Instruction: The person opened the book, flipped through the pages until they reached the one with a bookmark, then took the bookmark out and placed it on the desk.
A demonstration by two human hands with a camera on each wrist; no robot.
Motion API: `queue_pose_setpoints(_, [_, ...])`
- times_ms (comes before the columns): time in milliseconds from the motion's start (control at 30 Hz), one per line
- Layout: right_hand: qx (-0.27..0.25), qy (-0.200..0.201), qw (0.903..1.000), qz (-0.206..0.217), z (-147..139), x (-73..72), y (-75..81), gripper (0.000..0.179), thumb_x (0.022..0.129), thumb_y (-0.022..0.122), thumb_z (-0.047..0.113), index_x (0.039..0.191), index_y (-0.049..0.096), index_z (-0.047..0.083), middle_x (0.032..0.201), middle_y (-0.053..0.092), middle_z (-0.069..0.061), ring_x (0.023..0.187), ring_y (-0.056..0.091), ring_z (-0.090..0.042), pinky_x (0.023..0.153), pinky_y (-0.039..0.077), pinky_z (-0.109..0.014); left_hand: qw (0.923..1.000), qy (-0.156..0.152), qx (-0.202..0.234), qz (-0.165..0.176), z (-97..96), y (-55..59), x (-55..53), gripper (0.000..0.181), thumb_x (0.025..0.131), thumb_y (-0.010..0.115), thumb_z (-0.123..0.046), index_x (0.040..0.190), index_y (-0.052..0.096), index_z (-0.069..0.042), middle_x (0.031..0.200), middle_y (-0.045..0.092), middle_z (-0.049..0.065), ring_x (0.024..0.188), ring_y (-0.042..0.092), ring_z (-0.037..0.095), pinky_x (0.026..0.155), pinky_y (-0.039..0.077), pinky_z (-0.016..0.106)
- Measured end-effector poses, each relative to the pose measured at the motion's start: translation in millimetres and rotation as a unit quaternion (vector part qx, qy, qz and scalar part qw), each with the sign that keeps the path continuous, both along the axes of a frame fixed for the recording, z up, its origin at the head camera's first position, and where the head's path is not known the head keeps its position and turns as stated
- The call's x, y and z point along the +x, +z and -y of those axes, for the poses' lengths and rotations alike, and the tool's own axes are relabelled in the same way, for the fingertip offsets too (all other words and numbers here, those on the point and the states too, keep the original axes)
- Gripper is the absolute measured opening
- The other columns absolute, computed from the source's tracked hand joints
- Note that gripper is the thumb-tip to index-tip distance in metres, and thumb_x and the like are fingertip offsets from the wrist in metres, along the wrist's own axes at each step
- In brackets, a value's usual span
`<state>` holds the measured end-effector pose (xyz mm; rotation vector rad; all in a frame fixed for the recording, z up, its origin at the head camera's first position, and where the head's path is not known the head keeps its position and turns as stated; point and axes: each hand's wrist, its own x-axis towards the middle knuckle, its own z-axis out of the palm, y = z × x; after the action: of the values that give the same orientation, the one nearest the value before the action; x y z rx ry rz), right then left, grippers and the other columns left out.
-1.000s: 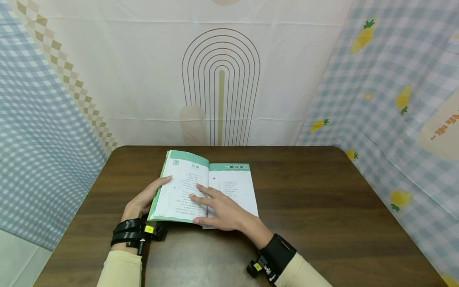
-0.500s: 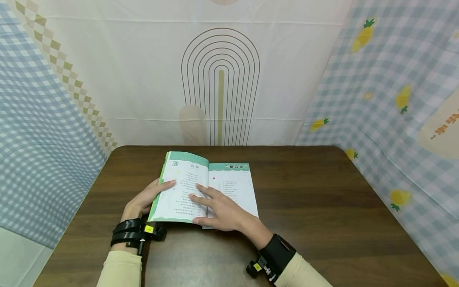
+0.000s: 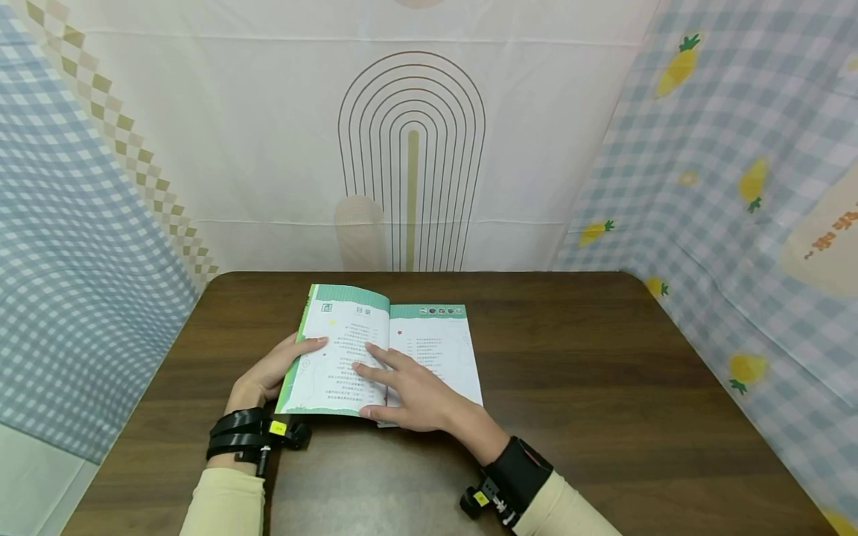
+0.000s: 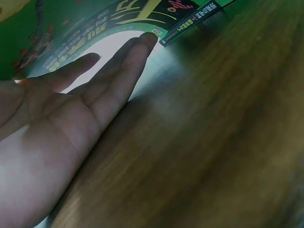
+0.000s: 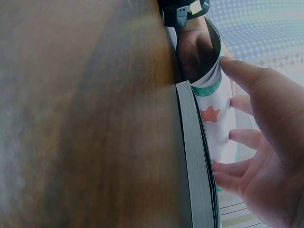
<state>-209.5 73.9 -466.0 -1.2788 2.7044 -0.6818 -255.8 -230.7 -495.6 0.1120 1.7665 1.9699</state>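
Observation:
An open book (image 3: 335, 380) with green-bordered printed pages lies in the middle of the table in the head view. My left hand (image 3: 264, 372) grips its raised left half, thumb over the page and the other fingers under the cover. The left wrist view shows those fingers (image 4: 121, 78) beneath the green cover (image 4: 71, 26). Across the fold reaches my right hand (image 3: 418, 394), its fingers spread and touching the left page. In the right wrist view, the right hand (image 5: 273, 142) is beside the curved page with a red star (image 5: 210, 114); the thick page block (image 5: 194, 152) lies on the table.
The brown wooden table (image 3: 570, 357) extends to both sides of the book. A white cloth (image 3: 268, 134) with an arch pattern hangs behind it. Checked cloths hang at the left (image 3: 80, 260) and right (image 3: 704, 246). Both wrists wear black straps with cameras.
My left thumb has shifted from the page's outer edge further onto the page. The book's left half has tipped down slightly. My right hand stays in place.

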Motion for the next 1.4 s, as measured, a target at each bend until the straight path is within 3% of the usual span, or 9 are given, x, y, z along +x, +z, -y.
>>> queue_pose_setpoints(600, [-0.013,-0.010,0.9997,0.016,-2,-2.8,2.4,0.076,0.100,0.066,0.059,0.164,0.042,0.025,0.176,0.022,0.000,0.156,0.034,-0.026,0.121,0.039,-0.050,1.0000,0.004,-0.005,0.002,-0.1,0.3,0.3,0.058,0.112,0.055,-0.035,0.159,0.032,-0.011,0.112,0.077,0.006,0.093,0.078,0.023,0.076,0.065,0.036])
queue_pose_setpoints(1133, [-0.035,-0.085,0.9958,0.000,-30,-23.6,10.7,0.073,0.100,0.069,0.055,0.161,0.047,0.021,0.166,0.043,-0.007,0.153,0.038,-0.028,0.123,0.034,-0.056,0.9997,0.015,0.000,0.022,-0.6,-2.8,-0.3,0.061,0.111,0.057,-0.038,0.161,0.031,-0.014,0.114,0.077,0.007,0.093,0.078,0.024,0.075,0.065,0.036])
queue_pose_setpoints(1400, [-0.066,-0.143,0.9868,-0.035,-50,-37.1,12.4,0.071,0.099,0.072,0.052,0.157,0.052,0.016,0.163,0.045,-0.013,0.157,0.030,-0.037,0.121,0.025,-0.070,0.9998,0.013,-0.001,0.016,0.5,-3.7,-1.5,0.063,0.111,0.057,-0.037,0.162,0.029,-0.015,0.113,0.077,0.007,0.093,0.078,0.023,0.074,0.065,0.036])
